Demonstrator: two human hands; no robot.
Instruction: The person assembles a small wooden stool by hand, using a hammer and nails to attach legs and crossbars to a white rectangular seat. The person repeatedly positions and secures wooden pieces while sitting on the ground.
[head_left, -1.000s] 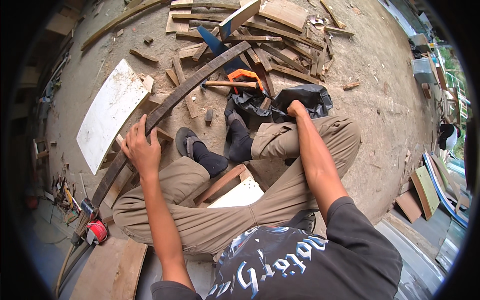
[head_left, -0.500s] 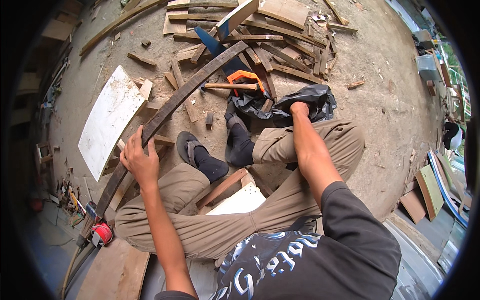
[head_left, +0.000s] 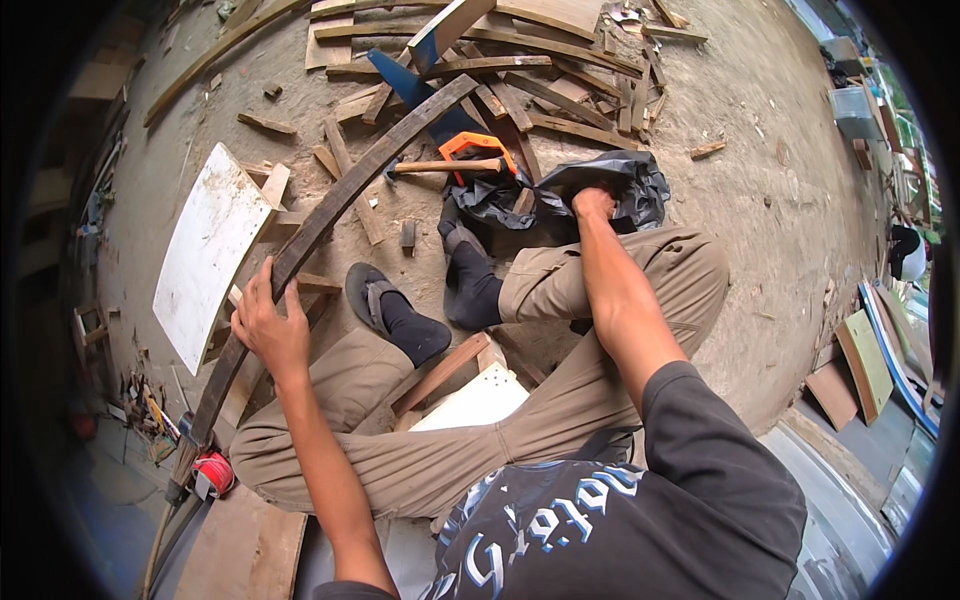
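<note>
The left hand [head_left: 272, 330] pinches the dark beam [head_left: 335, 205] between thumb and fingers; the right hand [head_left: 594, 203] reaches into the black bag [head_left: 643, 188] on the ground [head_left: 745, 215], its fingers' state hidden. Apparently searching; withdrawing anything calls for a grip.

Beam [head_left: 365, 179] left of hammer [head_left: 450, 166], bag [head_left: 628, 183] right

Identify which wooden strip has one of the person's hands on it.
The long dark brown strip slanting past the white board: the left hand grips it, whereas no hand touches the lighter piled strips.
</note>
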